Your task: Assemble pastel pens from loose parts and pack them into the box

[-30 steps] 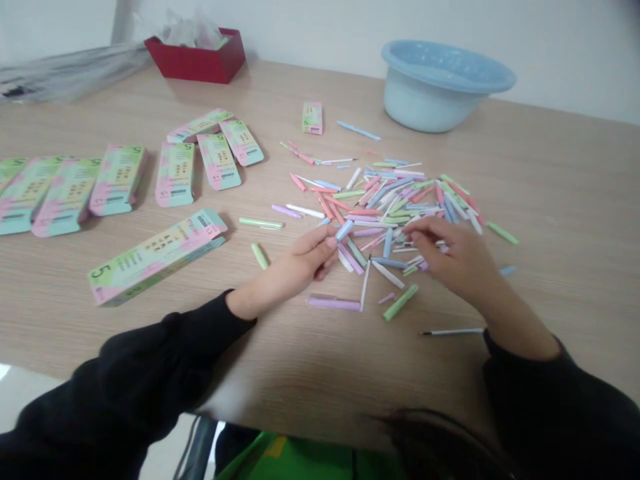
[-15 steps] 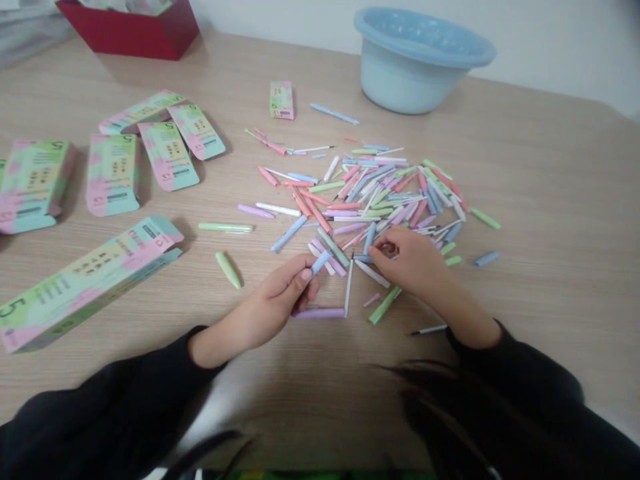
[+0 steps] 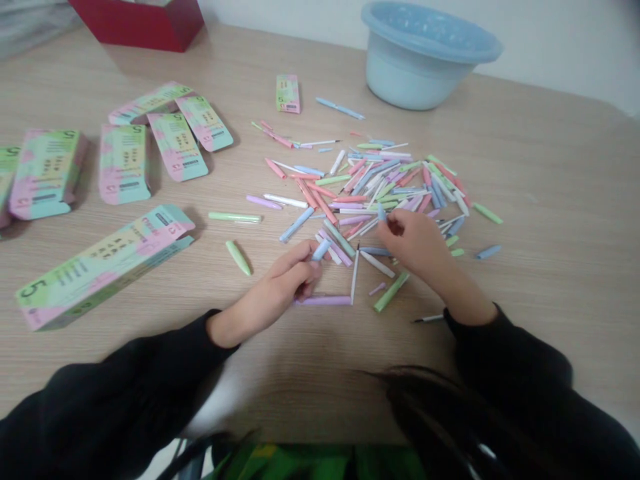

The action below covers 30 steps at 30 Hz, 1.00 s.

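A person in black sleeves sits at a wooden table [image 3: 550,200], both hands working at the near edge of a scattered heap of pastel pen parts [image 3: 380,183]. The left hand [image 3: 287,277] is closed in a pinch on a short pale blue cap [image 3: 321,250], thumb against fingertips, held just above the table. The right hand [image 3: 417,243] is curled over the heap, and its fingertips seem to grip a blue pen piece [image 3: 381,212] that pokes up above them. A purple barrel [image 3: 325,301] lies just below the left hand. A green barrel [image 3: 391,291] and a thin refill [image 3: 430,319] lie near the right wrist.

The loose pieces are round and light. A brushing sleeve or wrist could roll them away, and the refill lies close to the right sleeve. Both pieces are small and held only by the fingertips, so either could slip back into the heap.

The right palm hides whatever lies under it, so how firmly it holds the piece is unclear. Print on the long carton [image 3: 105,263] and the flat cartons [image 3: 180,143] is too blurred to read, apart from a large 5. The red box [image 3: 140,23] and the blue basin [image 3: 425,60] are cut off by the top edge. Dark hair [image 3: 440,413] covers part of the lower view.
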Each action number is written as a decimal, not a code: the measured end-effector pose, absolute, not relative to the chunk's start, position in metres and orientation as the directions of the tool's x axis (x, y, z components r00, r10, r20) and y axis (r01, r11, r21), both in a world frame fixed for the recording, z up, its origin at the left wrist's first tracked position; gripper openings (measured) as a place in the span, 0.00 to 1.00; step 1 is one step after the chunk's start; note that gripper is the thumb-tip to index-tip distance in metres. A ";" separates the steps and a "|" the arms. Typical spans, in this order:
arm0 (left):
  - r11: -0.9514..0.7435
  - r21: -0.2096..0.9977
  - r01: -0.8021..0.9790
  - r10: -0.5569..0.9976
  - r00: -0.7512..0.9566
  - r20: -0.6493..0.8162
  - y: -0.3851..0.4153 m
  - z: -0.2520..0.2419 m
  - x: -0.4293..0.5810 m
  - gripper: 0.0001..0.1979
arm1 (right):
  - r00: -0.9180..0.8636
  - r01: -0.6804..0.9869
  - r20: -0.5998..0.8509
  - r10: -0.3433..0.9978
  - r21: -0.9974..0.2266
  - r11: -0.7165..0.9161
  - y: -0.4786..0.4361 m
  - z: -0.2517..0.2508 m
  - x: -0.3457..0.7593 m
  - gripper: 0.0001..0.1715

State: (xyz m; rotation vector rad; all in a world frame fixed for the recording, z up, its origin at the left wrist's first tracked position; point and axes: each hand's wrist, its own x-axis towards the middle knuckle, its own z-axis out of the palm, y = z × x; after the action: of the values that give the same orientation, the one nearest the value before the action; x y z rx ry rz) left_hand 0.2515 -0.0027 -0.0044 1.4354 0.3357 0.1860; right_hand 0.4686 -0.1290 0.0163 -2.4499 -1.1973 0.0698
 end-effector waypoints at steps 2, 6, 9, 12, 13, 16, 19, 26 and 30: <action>0.060 0.996 0.069 0.337 0.938 -0.085 -0.002 -0.001 0.252 0.08 | 0.609 0.710 0.106 0.786 -0.514 -0.482 -0.137 0.020 0.474 0.05; -0.122 0.988 0.096 0.352 0.935 -0.047 -0.003 0.006 0.252 0.12 | 0.497 0.633 0.073 0.865 -0.712 -0.304 -0.148 0.022 0.475 0.15; -0.059 0.981 0.182 0.376 0.915 -0.147 -0.004 0.005 0.253 0.16 | 0.450 0.739 0.150 0.880 -0.616 -0.273 -0.148 0.022 0.466 0.06; 0.013 0.985 0.174 0.374 0.913 -0.166 -0.004 0.003 0.255 0.14 | 0.467 0.776 0.110 0.877 -0.526 -0.348 -0.147 0.024 0.459 0.04; 0.023 0.987 0.157 0.369 0.917 -0.154 -0.003 0.002 0.256 0.13 | 0.477 0.780 0.080 0.875 -0.498 -0.379 -0.147 0.024 0.460 0.05; 0.030 0.993 0.116 0.360 0.925 -0.119 -0.002 0.002 0.257 0.15 | 0.490 0.796 0.021 0.871 -0.418 -0.438 -0.148 0.021 0.467 0.12; 0.043 0.993 0.112 0.358 0.926 -0.120 0.000 0.001 0.257 0.18 | 0.487 0.799 0.020 0.873 -0.415 -0.436 -0.148 0.017 0.472 0.15; 0.145 0.986 0.086 0.378 0.916 -0.135 -0.003 -0.002 0.256 0.09 | 0.452 0.743 0.013 0.892 -0.558 -0.368 -0.151 0.024 0.468 0.15; 0.099 0.990 0.102 0.373 0.919 -0.132 -0.002 -0.001 0.256 0.10 | 0.476 0.682 0.030 0.879 -0.643 -0.348 -0.155 0.027 0.475 0.20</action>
State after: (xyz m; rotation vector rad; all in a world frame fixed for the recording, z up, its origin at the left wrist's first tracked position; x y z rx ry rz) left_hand 0.2559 -0.0020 -0.0010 1.4691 0.3951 0.2076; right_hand 0.4748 -0.1547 0.0268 -2.1339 -1.2872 0.4334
